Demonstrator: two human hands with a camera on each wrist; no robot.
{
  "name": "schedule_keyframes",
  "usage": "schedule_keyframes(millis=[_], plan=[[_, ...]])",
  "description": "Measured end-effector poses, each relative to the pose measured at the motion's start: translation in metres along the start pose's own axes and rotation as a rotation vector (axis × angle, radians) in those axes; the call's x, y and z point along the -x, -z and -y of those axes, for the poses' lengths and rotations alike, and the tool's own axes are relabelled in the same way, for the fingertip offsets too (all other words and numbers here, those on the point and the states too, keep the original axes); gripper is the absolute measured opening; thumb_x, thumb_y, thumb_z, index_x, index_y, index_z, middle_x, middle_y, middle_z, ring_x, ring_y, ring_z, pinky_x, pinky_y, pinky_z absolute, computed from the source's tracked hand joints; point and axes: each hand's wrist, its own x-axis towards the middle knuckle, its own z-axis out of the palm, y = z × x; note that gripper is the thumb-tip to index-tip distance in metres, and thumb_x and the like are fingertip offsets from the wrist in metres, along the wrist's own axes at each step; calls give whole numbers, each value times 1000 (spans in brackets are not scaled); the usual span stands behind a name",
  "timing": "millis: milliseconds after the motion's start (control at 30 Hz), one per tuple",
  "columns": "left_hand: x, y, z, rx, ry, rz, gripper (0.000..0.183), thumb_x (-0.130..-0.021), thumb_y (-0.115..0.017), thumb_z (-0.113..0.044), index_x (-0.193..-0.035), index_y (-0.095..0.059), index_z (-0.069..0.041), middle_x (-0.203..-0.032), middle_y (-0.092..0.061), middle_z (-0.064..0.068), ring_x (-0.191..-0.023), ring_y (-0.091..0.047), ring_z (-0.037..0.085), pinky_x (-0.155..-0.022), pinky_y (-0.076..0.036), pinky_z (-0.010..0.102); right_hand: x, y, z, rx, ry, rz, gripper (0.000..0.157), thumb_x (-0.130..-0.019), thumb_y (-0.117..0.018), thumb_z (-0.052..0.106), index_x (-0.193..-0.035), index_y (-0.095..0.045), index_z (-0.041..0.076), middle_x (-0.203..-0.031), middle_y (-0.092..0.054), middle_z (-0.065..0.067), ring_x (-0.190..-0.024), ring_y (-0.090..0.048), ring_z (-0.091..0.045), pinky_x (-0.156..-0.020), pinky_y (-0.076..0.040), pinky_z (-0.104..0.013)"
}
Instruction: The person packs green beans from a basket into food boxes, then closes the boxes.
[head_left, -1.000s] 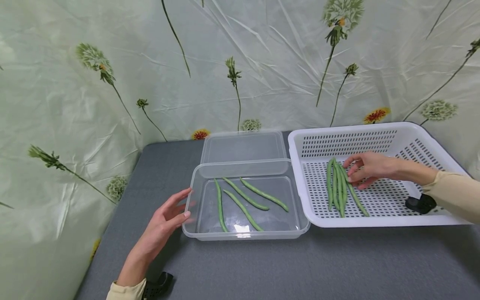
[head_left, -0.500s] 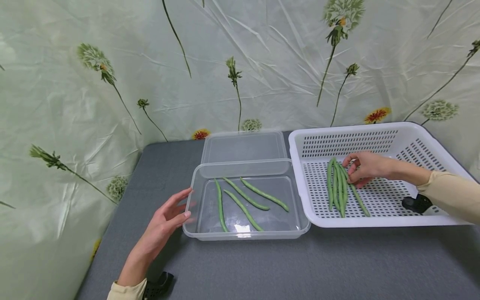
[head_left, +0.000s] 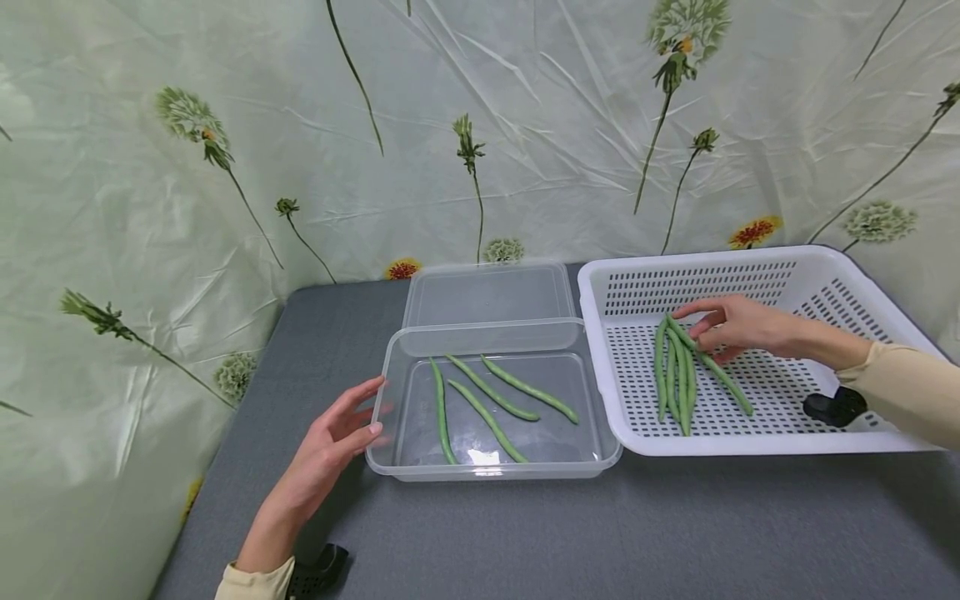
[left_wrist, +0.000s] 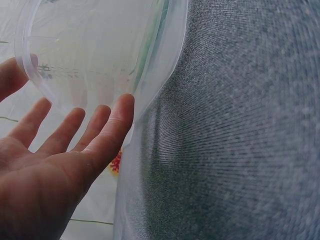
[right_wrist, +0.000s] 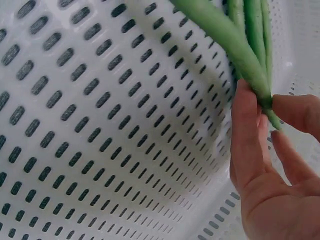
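In the white perforated basket (head_left: 750, 445), my right hand (head_left: 738, 327) pinches a green bean (head_left: 727, 385) near its far tip. The right wrist view shows this bean (right_wrist: 235, 47) between thumb and fingers, slanting over the other beans. Several more green beans (head_left: 679, 383) lie side by side just left of that hand. My left hand (head_left: 318, 454) has its fingers loosely extended at the left wall of a clear plastic container (head_left: 495, 472). Up close, its fingertips (left_wrist: 121, 107) are right at the container's side. Several green beans (head_left: 487, 420) lie spread apart inside the container.
A clear flat lid (head_left: 489, 293) lies behind the container. The basket's left rim stands against the container's right side. Grey cloth (head_left: 600, 542) covers the table, and a floral sheet (head_left: 360, 192) hangs at the back and left.
My right hand has taken hold of the rightmost bean in the basket, and the bean's near end has swung to the right. The left hand and container have stayed put.
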Motion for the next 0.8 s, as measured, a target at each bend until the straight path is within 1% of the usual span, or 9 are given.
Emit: schedule_keyframes(millis=[133,233,367,500,567,667,733,800], plan=[[0,0,0,1,-7,4,56,-100,-56,-6,-152,-36,-13,-156,-30,7,-135,-40,30,-95,-49,41,1,1,4,-22,16,6,61,-91,-63,3,-144,-36,-12,-114,-64,-24,-96,-66,-26,-75,-58,-41],[0,0,0,0,-13,6,56,-100,-56,-5,-152,-36,-13,-156,-30,7,-134,-41,28,-95,-49,41,3,2,8,-33,33,17,58,-93,-62,4,-142,-37,-14,-122,-60,-29,-103,-65,-30,-79,-57,-41],[0,0,1,7,-21,9,56,-100,-55,-5,-152,-35,-12,-156,-30,8,-134,-42,27,-95,-49,41,6,1,13,-14,54,35,52,-96,-60,6,-140,-42,-14,-131,-55,-30,-109,-63,-32,-84,-55,-37],[0,0,2,10,-26,12,57,-100,-56,-5,-152,-35,-11,-156,-30,8,-134,-42,27,-95,-49,41,7,1,18,17,52,38,41,-97,-58,6,-135,-52,-9,-128,-59,-23,-104,-61,-25,-83,-52,-30],[1,0,2,7,-26,12,57,-100,-56,-6,-152,-35,-12,-156,-30,8,-134,-42,28,-95,-49,41,7,0,20,8,66,42,39,-97,-58,6,-132,-53,-9,-125,-60,-20,-102,-61,-22,-82,-52,-30],[1,0,1,6,-22,10,57,-100,-56,-6,-152,-35,-12,-156,-30,9,-135,-41,29,-95,-49,41,8,-1,22,-33,90,57,39,-96,-58,3,-132,-52,-10,-123,-61,-21,-104,-62,-23,-83,-53,-32],[1,0,1,4,-19,8,56,-100,-56,-6,-152,-35,-12,-156,-30,9,-135,-41,30,-95,-49,41,8,-3,22,-68,105,68,41,-96,-57,-1,-134,-49,-12,-124,-60,-24,-107,-62,-25,-85,-54,-35],[0,0,1,3,-19,7,56,-100,-56,-6,-152,-35,-12,-156,-30,9,-135,-40,31,-95,-49,41,8,-4,23,-79,106,69,42,-95,-55,-3,-135,-48,-11,-126,-58,-25,-109,-61,-25,-87,-54,-36]])
